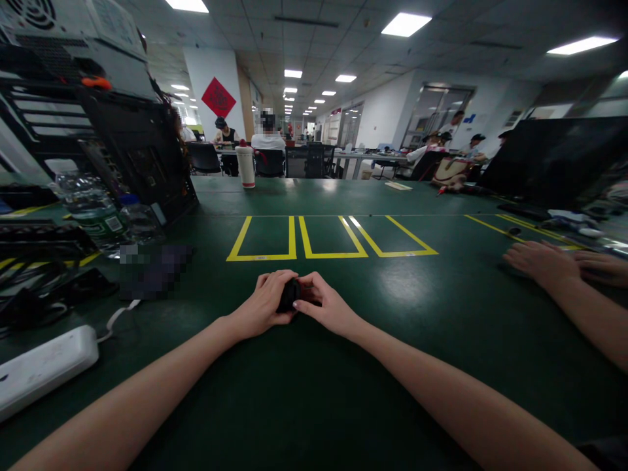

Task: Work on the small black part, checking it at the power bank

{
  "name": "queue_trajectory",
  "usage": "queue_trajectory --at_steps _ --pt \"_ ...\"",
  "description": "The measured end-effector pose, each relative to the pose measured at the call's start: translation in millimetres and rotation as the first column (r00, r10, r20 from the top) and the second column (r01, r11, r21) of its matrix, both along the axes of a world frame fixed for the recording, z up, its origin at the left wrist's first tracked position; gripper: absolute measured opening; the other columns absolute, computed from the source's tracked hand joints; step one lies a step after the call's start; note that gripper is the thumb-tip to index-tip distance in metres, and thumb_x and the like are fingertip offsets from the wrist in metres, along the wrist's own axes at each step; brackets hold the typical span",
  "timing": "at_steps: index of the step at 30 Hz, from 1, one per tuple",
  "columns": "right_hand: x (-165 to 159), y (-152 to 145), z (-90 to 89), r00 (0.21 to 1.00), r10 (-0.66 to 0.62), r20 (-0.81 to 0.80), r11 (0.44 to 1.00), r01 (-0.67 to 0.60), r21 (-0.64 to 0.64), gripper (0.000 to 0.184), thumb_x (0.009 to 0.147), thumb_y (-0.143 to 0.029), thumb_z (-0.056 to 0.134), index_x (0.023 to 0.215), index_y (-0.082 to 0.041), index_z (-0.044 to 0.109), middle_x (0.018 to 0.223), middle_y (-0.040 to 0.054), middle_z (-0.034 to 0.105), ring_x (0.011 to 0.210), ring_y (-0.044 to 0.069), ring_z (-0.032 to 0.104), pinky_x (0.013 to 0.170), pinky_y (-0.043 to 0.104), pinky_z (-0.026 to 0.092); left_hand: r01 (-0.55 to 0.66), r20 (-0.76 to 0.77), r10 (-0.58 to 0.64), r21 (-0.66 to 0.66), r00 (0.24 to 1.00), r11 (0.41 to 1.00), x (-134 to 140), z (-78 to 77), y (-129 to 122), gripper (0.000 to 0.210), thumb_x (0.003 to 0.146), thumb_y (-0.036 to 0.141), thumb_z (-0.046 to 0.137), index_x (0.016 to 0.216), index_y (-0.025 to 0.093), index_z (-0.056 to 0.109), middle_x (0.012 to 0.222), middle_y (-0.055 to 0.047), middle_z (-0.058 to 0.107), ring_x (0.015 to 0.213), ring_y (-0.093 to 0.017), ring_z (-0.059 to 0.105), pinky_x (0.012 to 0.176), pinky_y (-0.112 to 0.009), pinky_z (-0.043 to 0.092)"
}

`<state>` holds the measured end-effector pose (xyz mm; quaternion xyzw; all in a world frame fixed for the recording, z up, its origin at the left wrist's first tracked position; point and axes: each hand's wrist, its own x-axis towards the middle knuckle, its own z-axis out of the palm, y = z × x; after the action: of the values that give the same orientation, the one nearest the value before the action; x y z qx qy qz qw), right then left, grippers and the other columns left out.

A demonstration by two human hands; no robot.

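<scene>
Between my two hands is a small black rounded object (288,296); its kind does not show, since fingers cover most of it. My left hand (267,301) wraps around its left side, fingers over the top and thumb low at the front. From the right, my right hand (328,302) grips it with the thumb on its near side and curled fingers behind. Both hands are low over the green tabletop (304,392), just in front of three yellow tape outlines (333,255).
At left lie a white power strip (49,366), a phone-like pixelated item (157,271), plastic bottles (91,203) and a black computer case (142,157). A white cup (245,167) stands at the far edge. Another person's hands (544,265) rest at right, near a dark monitor (564,163).
</scene>
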<state>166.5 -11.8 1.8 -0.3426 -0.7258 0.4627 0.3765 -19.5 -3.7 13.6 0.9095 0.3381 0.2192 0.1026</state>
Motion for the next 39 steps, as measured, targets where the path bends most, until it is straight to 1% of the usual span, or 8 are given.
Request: queue_trajectory --at_steps 3,9,16,23,29,32,36,39 --pt "0.1 -0.6 1.0 0.999 0.020 -0.033 1.000 -0.020 0.008 0.029 0.075 -0.019 0.059 0.100 -0.022 0.044 0.104 0.0011 0.051 0.102 0.016 0.053 0.092 0.037 0.043 0.001 -0.004 -0.001 -0.012 1.000 1.000 -0.2 0.9 -0.5 0.062 0.075 0.020 0.057 0.125 0.020 0.021 0.121 -0.011 0.041 0.115 -0.025 0.038 0.097 -0.044 0.026" --pt "-1.0 -1.4 0.1 0.998 0.001 -0.066 1.000 -0.002 -0.017 0.019 0.080 -0.024 0.053 0.098 -0.022 0.045 0.101 0.0014 0.051 0.099 0.016 0.055 0.086 0.036 0.047 0.014 -0.002 -0.014 -0.003 1.000 1.000 0.1 2.2 -0.9 0.060 0.077 0.022 0.056 0.125 0.020 0.021 0.121 -0.011 0.041 0.115 -0.024 0.038 0.097 -0.043 0.027" --pt "-1.2 0.3 0.0 0.999 -0.029 -0.023 0.999 0.029 -0.017 0.028 0.079 -0.023 0.054 0.105 -0.021 0.044 0.105 0.0041 0.052 0.100 0.017 0.054 0.089 0.037 0.045 0.001 0.008 -0.001 0.001 1.000 1.000 1.3 0.4 0.1 0.059 0.075 0.022 0.057 0.124 0.021 0.023 0.119 -0.010 0.043 0.113 -0.025 0.041 0.095 -0.044 0.028" --pt "0.5 0.0 1.9 0.999 0.021 -0.033 1.000 -0.020 0.010 0.027 0.076 -0.021 0.058 0.099 -0.022 0.043 0.103 0.0010 0.051 0.099 0.016 0.054 0.090 0.037 0.044 0.003 0.010 -0.003 0.001 1.000 1.000 0.2 0.9 -0.8 0.062 0.075 0.021 0.057 0.125 0.023 0.022 0.120 -0.010 0.043 0.113 -0.026 0.041 0.094 -0.046 0.028" --pt "-0.3 -0.9 1.2 0.999 -0.017 -0.038 0.999 0.018 0.035 0.018 0.079 -0.023 0.053 0.096 -0.022 0.046 0.099 0.0007 0.051 0.098 0.016 0.054 0.089 0.038 0.045 0.005 0.003 -0.005 -0.002 1.000 1.000 0.2 1.4 -0.6 0.061 0.075 0.021 0.057 0.124 0.021 0.022 0.121 -0.011 0.042 0.114 -0.025 0.040 0.096 -0.044 0.027" --pt "-1.3 -1.3 1.5 0.999 -0.034 -0.040 0.999 0.035 0.022 0.020 0.080 -0.022 0.053 0.098 -0.022 0.046 0.101 0.0016 0.051 0.099 0.016 0.054 0.089 0.038 0.045 0.009 0.010 -0.009 -0.009 1.000 1.000 0.4 3.3 -1.5 0.060 0.076 0.021 0.057 0.124 0.022 0.022 0.120 -0.011 0.043 0.113 -0.026 0.040 0.095 -0.045 0.027" --pt "-1.1 -1.8 2.2 0.998 -0.055 -0.008 0.998 0.054 -0.023 0.029 0.080 -0.023 0.053 0.107 -0.021 0.044 0.108 0.0048 0.051 0.101 0.018 0.053 0.088 0.039 0.046 0.012 0.014 -0.011 -0.021 1.000 1.000 0.3 4.8 -2.3 0.059 0.076 0.021 0.057 0.124 0.023 0.022 0.120 -0.010 0.043 0.113 -0.026 0.041 0.095 -0.045 0.028" --pt "-0.1 -2.7 3.2 0.999 -0.042 0.018 0.999 0.042 0.012 0.028 0.079 -0.021 0.054 0.105 -0.021 0.046 0.106 0.0040 0.051 0.100 0.018 0.053 0.089 0.040 0.045 0.008 0.012 -0.008 -0.019 1.000 1.000 0.1 3.2 -1.6 0.059 0.076 0.020 0.057 0.124 0.023 0.022 0.121 -0.010 0.042 0.114 -0.026 0.040 0.096 -0.045 0.027"
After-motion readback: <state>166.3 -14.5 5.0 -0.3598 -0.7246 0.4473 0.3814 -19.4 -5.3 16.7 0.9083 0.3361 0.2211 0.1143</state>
